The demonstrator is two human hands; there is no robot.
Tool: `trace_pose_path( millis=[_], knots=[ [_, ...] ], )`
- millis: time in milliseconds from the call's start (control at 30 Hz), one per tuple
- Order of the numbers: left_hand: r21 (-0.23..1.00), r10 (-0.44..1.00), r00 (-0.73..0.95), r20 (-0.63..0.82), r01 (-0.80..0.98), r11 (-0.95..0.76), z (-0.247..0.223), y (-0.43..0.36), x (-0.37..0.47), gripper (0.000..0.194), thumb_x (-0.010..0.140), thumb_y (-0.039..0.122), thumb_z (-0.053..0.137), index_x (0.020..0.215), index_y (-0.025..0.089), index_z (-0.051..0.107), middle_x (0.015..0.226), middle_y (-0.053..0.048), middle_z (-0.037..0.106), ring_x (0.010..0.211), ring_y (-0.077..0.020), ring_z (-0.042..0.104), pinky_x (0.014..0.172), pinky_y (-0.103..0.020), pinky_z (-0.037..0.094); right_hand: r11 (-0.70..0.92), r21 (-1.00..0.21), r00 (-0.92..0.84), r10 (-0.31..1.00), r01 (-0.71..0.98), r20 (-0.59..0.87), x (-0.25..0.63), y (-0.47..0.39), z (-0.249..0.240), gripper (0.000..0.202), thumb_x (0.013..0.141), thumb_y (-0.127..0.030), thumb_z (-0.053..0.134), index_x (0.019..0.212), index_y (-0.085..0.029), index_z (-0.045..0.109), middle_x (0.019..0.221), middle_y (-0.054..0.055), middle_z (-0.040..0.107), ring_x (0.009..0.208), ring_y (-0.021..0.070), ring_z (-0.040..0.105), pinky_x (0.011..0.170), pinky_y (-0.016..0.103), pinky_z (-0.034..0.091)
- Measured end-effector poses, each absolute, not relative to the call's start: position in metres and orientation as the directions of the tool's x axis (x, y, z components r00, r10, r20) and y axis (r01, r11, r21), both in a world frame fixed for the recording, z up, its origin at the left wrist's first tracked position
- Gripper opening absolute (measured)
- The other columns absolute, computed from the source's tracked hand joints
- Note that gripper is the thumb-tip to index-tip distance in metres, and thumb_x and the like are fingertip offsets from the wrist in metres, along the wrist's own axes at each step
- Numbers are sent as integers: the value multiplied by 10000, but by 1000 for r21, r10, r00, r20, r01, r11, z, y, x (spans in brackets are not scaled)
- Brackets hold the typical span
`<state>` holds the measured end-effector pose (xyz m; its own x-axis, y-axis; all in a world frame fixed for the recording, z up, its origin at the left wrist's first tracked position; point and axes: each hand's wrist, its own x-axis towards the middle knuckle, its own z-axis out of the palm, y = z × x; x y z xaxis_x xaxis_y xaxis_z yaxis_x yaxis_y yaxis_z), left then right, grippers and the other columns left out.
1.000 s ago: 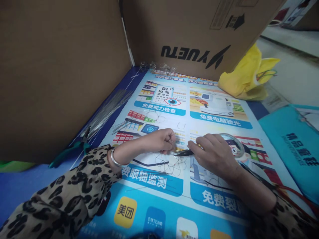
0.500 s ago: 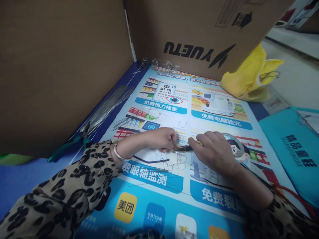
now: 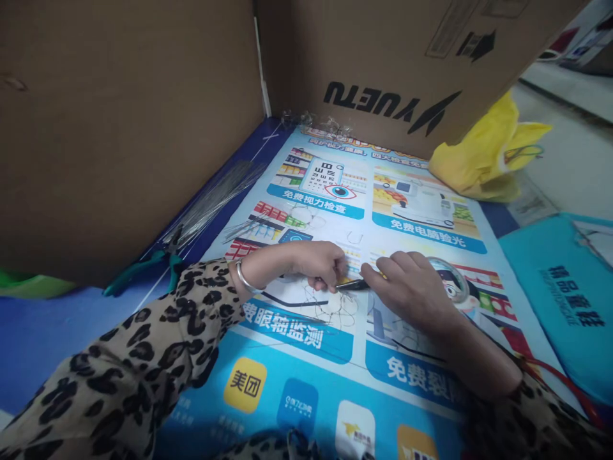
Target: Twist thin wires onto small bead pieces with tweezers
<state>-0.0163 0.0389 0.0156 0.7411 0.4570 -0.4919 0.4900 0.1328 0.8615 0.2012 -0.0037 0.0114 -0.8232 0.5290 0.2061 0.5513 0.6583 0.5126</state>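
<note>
My left hand is closed in a pinch over the printed poster, on what looks like a thin wire, mostly hidden by the fingers. My right hand wraps round a pair of pliers. Their dark, narrow jaws point left and meet my left fingertips; the handles are covered by the palm. Bent wire pieces lie in loops just below the jaws. A small U-shaped wire rests above my hands. Beyond my right hand is a clear round ring.
Straight wires lie bundled at the left, near teal-handled pliers. Cardboard walls stand at the left and back, with tangled wire bits at the back one's foot. A yellow bag and a teal bag are on the right.
The view has shifted slightly, so most things appear a little further right. My left fingers and the plier tips stay together, with only a small change in the left hand's pose.
</note>
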Motion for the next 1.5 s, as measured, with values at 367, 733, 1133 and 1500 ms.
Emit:
trace_pose_path(
  millis=[367, 733, 1133, 1500],
  knots=[
    [883, 457, 765, -453, 457, 110, 9, 40, -17, 186, 584, 89, 564, 753, 153, 520, 598, 1, 611, 427, -84, 508, 411, -189, 383, 652, 470, -786, 595, 595, 169, 197, -5, 9, 42, 814, -203, 548, 784, -215, 575, 662, 41, 495, 687, 191, 349, 617, 338, 168],
    [887, 514, 731, -449, 434, 157, 10, 36, -17, 172, 596, 43, 545, 718, 155, 498, 538, 21, 590, 394, -73, 494, 388, -165, 377, 640, 422, -749, 640, 643, 171, 197, -10, 5, 115, 825, -192, 521, 719, -225, 550, 641, 39, 492, 663, 197, 357, 603, 334, 151],
    [938, 635, 692, -342, 287, 193, 9, 28, -22, 141, 684, 83, 516, 782, 162, 453, 591, 24, 583, 411, -66, 500, 404, -172, 378, 608, 337, -690, 684, 719, 236, 201, -6, 0, 60, 757, -192, 571, 706, -220, 588, 657, 39, 525, 675, 193, 392, 610, 326, 185],
    [942, 667, 666, -334, 253, 220, 6, 27, -19, 151, 706, 91, 515, 803, 170, 432, 589, 39, 576, 442, -63, 530, 428, -164, 401, 600, 345, -691, 646, 722, 324, 208, -3, -1, 95, 780, -189, 533, 726, -209, 609, 633, 34, 501, 660, 177, 362, 617, 326, 197]
  ],
)
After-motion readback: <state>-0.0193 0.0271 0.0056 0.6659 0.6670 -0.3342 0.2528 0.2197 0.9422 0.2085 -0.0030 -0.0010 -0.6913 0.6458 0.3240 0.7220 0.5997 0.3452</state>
